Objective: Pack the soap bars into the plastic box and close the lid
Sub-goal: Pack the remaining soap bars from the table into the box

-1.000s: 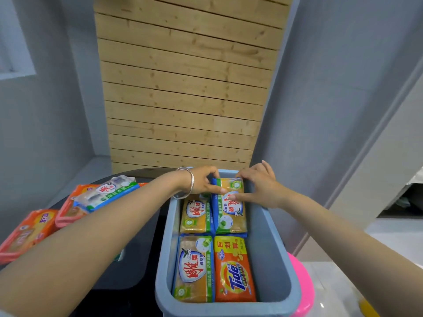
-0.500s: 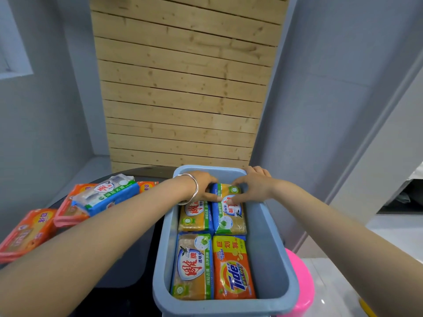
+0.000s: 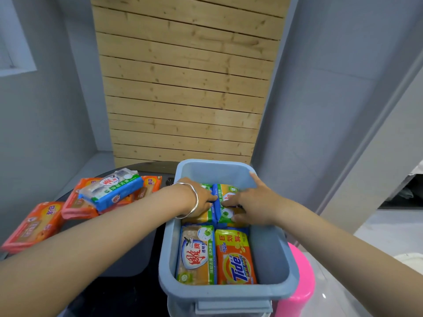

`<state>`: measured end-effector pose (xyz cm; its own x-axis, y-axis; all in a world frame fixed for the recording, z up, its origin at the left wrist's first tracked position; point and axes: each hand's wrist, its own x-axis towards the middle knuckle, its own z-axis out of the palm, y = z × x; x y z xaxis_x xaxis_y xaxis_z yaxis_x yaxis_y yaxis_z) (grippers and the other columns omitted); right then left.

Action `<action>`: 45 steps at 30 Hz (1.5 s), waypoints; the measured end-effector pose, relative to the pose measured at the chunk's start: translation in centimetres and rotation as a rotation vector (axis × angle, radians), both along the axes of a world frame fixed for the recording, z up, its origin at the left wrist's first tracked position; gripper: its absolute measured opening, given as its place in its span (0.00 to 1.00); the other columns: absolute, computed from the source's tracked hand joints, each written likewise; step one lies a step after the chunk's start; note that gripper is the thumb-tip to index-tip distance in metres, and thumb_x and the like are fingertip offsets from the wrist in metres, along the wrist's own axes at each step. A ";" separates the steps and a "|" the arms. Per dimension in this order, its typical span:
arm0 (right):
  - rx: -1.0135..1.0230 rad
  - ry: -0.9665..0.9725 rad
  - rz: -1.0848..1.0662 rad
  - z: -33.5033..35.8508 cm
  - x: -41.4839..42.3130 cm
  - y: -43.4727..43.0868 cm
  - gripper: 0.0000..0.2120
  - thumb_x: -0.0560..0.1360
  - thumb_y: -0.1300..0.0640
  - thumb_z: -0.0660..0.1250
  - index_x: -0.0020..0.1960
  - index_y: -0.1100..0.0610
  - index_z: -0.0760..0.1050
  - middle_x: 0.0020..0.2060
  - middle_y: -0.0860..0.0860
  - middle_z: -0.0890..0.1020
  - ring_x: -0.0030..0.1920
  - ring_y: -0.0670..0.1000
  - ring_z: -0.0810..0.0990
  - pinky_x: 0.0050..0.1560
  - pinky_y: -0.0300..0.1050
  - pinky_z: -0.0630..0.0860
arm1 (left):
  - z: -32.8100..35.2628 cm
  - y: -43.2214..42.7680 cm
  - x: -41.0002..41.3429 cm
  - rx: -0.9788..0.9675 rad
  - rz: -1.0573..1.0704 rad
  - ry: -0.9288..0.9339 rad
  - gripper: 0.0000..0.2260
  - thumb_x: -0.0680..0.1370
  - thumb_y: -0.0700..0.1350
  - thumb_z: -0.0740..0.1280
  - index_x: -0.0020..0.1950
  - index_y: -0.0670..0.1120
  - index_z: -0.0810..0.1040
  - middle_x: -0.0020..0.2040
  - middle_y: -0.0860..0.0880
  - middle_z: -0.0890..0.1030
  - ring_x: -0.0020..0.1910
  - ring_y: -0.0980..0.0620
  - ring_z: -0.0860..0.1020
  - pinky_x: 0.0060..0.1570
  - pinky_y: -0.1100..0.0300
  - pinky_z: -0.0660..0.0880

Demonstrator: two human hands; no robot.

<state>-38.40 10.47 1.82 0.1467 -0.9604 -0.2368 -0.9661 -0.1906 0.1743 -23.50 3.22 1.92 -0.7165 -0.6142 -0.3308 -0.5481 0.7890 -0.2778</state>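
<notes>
Blue-grey plastic box (image 3: 270, 259) sits lidless on a dark table (image 3: 119, 300), four soap bars flat inside. Both hands press the far pair: left hand (image 3: 201, 200) with fingers together, right hand (image 3: 254, 202) with fingers spread over the blue-edged bar (image 3: 223, 212). More soap bars (image 3: 109, 191) lie stacked at the left, well apart; a pink stool (image 3: 302, 282) stands just beside the box.

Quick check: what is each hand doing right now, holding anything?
Left hand: open, fingers pressing down on the far soap bars in the box, gripping nothing.
Right hand: open, flat on the same bars.
</notes>
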 end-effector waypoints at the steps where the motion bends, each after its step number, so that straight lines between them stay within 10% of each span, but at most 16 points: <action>1: 0.021 0.013 -0.017 0.2 0.2 0.0 0.17 0.77 0.48 0.56 0.64 0.46 0.73 0.54 0.47 0.82 0.62 0.49 0.75 0.75 0.60 0.34 | -0.2 -0.1 -0.1 -0.013 -0.010 -0.018 0.22 0.82 0.54 0.45 0.77 0.56 0.51 0.77 0.50 0.58 0.72 0.45 0.63 0.66 0.52 0.64; 6: 0.006 -0.017 -0.031 0.9 0.7 0.9 0.21 0.78 0.47 0.57 0.70 0.46 0.67 0.60 0.47 0.80 0.66 0.49 0.73 0.76 0.55 0.38 | -0.1 0.4 1.1 -0.001 -0.015 0.126 0.22 0.81 0.57 0.49 0.75 0.56 0.58 0.74 0.50 0.67 0.69 0.46 0.68 0.66 0.52 0.64; 15: -0.157 -0.671 -0.129 4.2 4.6 1.9 0.15 0.77 0.50 0.63 0.63 0.51 0.75 0.60 0.44 0.78 0.60 0.44 0.75 0.61 0.38 0.70 | 1.1 -0.7 11.7 0.146 0.150 0.876 0.20 0.79 0.52 0.59 0.71 0.52 0.66 0.70 0.51 0.71 0.69 0.49 0.68 0.68 0.57 0.63; 24: 0.059 -1.070 -0.316 3.7 18.2 -2.6 0.20 0.76 0.51 0.65 0.66 0.55 0.71 0.59 0.50 0.78 0.54 0.48 0.76 0.48 0.39 0.73 | -3.6 -3.5 23.0 0.284 0.629 0.951 0.21 0.75 0.46 0.66 0.68 0.46 0.69 0.64 0.44 0.76 0.60 0.44 0.76 0.61 0.54 0.72; 33: 0.204 -1.305 -0.881 -0.3 23.4 -8.3 0.31 0.76 0.45 0.64 0.73 0.58 0.60 0.72 0.56 0.67 0.71 0.57 0.67 0.70 0.58 0.65 | -7.0 -5.8 25.3 0.287 0.781 1.028 0.21 0.80 0.55 0.52 0.68 0.47 0.68 0.65 0.42 0.75 0.61 0.43 0.75 0.63 0.49 0.71; 41: 0.190 -1.527 -1.078 -3.6 24.7 -11.5 0.20 0.73 0.44 0.67 0.56 0.58 0.74 0.55 0.57 0.81 0.45 0.54 0.81 0.50 0.50 0.78 | -8.1 -6.6 24.3 0.353 0.695 0.872 0.22 0.81 0.55 0.47 0.70 0.53 0.68 0.78 0.46 0.56 0.77 0.43 0.51 0.74 0.49 0.49; 45: 0.127 -1.532 -1.070 -3.6 23.5 -11.6 0.09 0.77 0.58 0.66 0.55 0.60 0.74 0.54 0.59 0.82 0.50 0.57 0.82 0.55 0.52 0.77 | -8.8 -6.0 24.0 0.307 0.752 1.077 0.17 0.80 0.52 0.56 0.67 0.49 0.70 0.73 0.46 0.64 0.71 0.45 0.63 0.68 0.52 0.62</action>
